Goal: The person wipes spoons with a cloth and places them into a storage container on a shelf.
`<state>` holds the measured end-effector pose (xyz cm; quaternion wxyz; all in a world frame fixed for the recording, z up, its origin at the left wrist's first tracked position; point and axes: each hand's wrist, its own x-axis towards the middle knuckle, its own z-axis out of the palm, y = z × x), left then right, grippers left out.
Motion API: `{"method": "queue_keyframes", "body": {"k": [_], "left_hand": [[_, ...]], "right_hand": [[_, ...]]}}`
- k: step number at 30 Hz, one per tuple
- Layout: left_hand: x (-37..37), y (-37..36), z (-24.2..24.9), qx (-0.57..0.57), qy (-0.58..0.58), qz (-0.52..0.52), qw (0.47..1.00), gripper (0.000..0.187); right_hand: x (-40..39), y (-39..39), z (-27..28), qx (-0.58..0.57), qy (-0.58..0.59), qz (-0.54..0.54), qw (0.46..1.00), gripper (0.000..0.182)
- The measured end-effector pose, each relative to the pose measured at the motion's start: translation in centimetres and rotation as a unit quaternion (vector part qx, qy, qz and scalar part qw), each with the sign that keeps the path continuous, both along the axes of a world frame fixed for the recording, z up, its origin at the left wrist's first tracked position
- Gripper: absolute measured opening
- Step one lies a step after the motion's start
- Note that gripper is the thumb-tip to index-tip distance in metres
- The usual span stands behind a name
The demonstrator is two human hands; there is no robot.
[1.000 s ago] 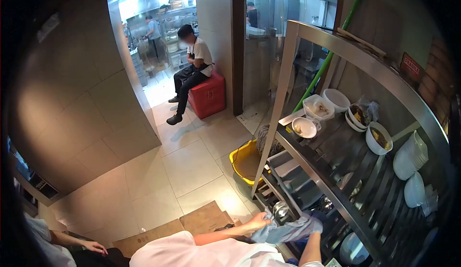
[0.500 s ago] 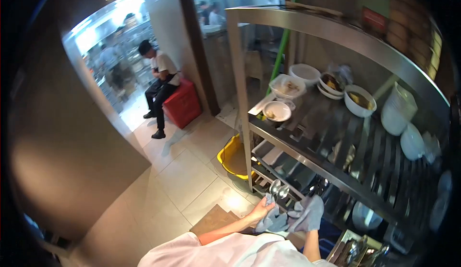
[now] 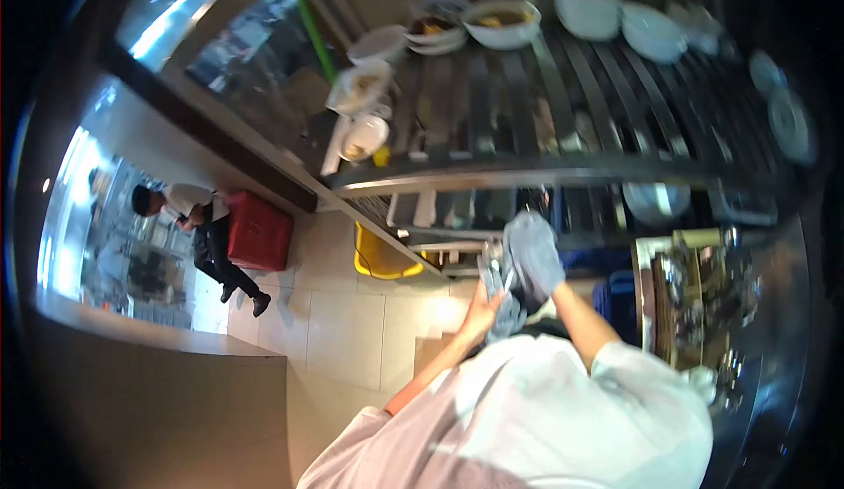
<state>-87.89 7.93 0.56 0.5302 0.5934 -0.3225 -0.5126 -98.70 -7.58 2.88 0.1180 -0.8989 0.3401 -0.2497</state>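
My left hand (image 3: pixel 481 311) is closed around the handles of spoons (image 3: pixel 491 256), with part of a grey-blue cloth (image 3: pixel 533 247) in its grip. The spoon bowls point away from me and are smeared by motion. My right hand is draped in the same cloth, so its fingers are hidden; only the wrist (image 3: pixel 563 292) shows below it. Both hands are close together in front of my white shirt (image 3: pixel 527 410), just short of the metal rack's front edge (image 3: pixel 527 175).
Bowls with food scraps (image 3: pixel 501 23) and stacked white containers (image 3: pixel 587 1) stand on the slatted rack. Cutlery fills a divided box (image 3: pixel 646 304) at right. A yellow bucket (image 3: pixel 387 265) is on the floor. At left, a person (image 3: pixel 207 234) sits on a red box (image 3: pixel 260 229).
My view has turned and tilted, so the rack now runs level across the top. The cloth-covered right hand has come up against the spoons, and the left hand still holds them.
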Motion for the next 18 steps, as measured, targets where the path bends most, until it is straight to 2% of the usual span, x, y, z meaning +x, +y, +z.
{"method": "queue_keyframes", "body": {"k": [1, 2, 3, 4, 5, 6, 7, 8, 9, 11, 12, 13, 16, 18], "left_hand": [[-0.6, 0.3, 1.1, -0.041, -0.076, 0.008, 0.996, 0.049], [-0.8, 0.4, 2.5, 0.008, -0.052, 0.009, 0.999, 0.047], [-0.3, 0.5, 0.9, -0.016, -0.005, 0.003, 1.0, 0.043], [0.0, 0.6, 1.0, -0.007, 0.017, -0.004, 1.0, 0.042], [0.3, 0.7, 1.1, -0.002, 0.035, -0.008, 0.999, 0.042], [0.2, 0.4, 1.1, -0.001, 0.035, -0.01, 0.999, 0.042], [0.0, 0.0, 1.0, -0.01, 0.022, 0.002, 1.0, 0.042], [-0.1, 0.1, 1.1, -0.015, 0.011, 0.016, 1.0, 0.042], [-0.2, 0.1, 1.4, -0.012, 0.012, 0.016, 1.0, 0.042], [-0.8, -0.2, 2.9, -0.001, 0.023, -0.001, 1.0, 0.043], [-1.0, -0.2, 3.4, 0.016, 0.026, -0.011, 0.999, 0.044], [-1.1, 0.0, 3.2, 0.018, 0.027, -0.01, 0.999, 0.044], [-1.0, 0.5, 2.7, 0.0, 0.021, -0.008, 1.0, 0.044], [-0.9, 1.7, 2.4, 0.03, 0.026, -0.012, 0.999, 0.045]], "right_hand": [[-0.1, -0.3, -0.8, 0.002, -0.011, -0.02, 1.0, 0.017], [-0.4, -0.1, -2.1, 0.006, -0.023, -0.043, 0.999, 0.017], [-0.5, -0.2, -3.6, -0.01, -0.042, -0.068, 0.997, 0.017], [-0.2, -0.2, -6.1, -0.055, -0.077, -0.103, 0.99, 0.016], [1.3, -0.3, -12.0, -0.21, -0.202, -0.196, 0.936, 0.016], [0.7, 2.4, 1.2, -0.082, 0.086, -0.118, 0.986, 0.016], [0.1, 5.3, 15.4, 0.051, 0.333, 0.024, 0.941, 0.016], [-0.2, 4.3, 4.1, 0.067, 0.143, 0.092, 0.983, 0.017], [-0.5, 4.3, 4.7, 0.07, 0.144, 0.093, 0.983, 0.017], [-1.1, 3.6, 7.0, -0.028, 0.072, 0.034, 0.996, 0.013], [-1.3, 0.8, -0.4, -0.311, -0.133, 0.006, 0.941, 0.014], [-2.0, 0.5, -0.9, -0.309, -0.132, 0.007, 0.942, 0.014], [-3.2, -0.6, -1.7, -0.058, -0.163, -0.022, 0.985, 0.012], [-3.7, -0.7, -1.9, 0.115, -0.176, -0.039, 0.977, 0.017]]}}
